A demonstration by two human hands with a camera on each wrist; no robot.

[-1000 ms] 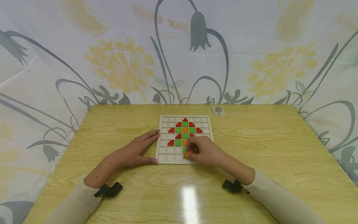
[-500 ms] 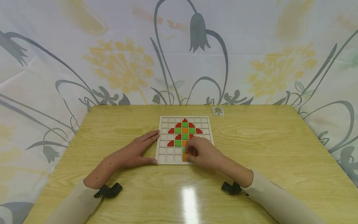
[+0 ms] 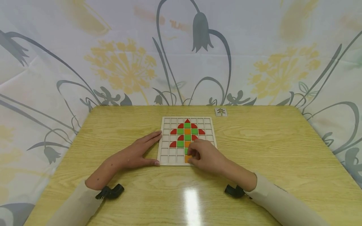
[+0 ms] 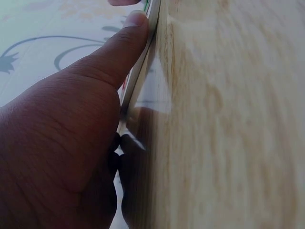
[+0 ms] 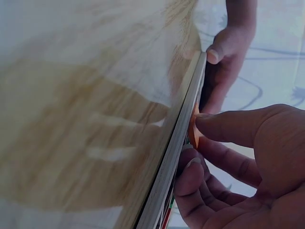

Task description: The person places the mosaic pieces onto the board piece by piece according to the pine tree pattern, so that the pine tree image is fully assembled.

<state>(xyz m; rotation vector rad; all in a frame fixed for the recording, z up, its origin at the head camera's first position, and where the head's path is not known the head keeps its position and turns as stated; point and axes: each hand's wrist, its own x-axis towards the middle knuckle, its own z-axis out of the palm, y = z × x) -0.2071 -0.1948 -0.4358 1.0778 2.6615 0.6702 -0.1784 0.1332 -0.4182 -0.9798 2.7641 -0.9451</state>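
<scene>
A pale square board (image 3: pixel 168 151) with a raised grid lies mid-table. Set into its cells are red, green and orange tiles in a tree-like pattern. My right hand (image 3: pixel 208 156) is over the lower right of the board, thumb and fingers at an orange square tile (image 3: pixel 187 158) in the bottom row. Up close in the right wrist view, the thumb and a finger pinch this orange tile (image 5: pixel 193 128) right at the board's surface. My left hand (image 3: pixel 138 153) lies with fingers extended, its fingertips and thumb against the board's left edge. The right hand hides some cells.
A small card (image 3: pixel 221 112) printed with a tree pattern on a grid lies near the table's far edge, right of the board. Behind the wooden table (image 3: pixel 254 135) hangs a cloth with flower prints. Both wrists carry black camera mounts.
The orange tile, at first tilted above the bottom row, has come down into its cell. The right hand moved down slightly with it; the left hand has stayed in place.
</scene>
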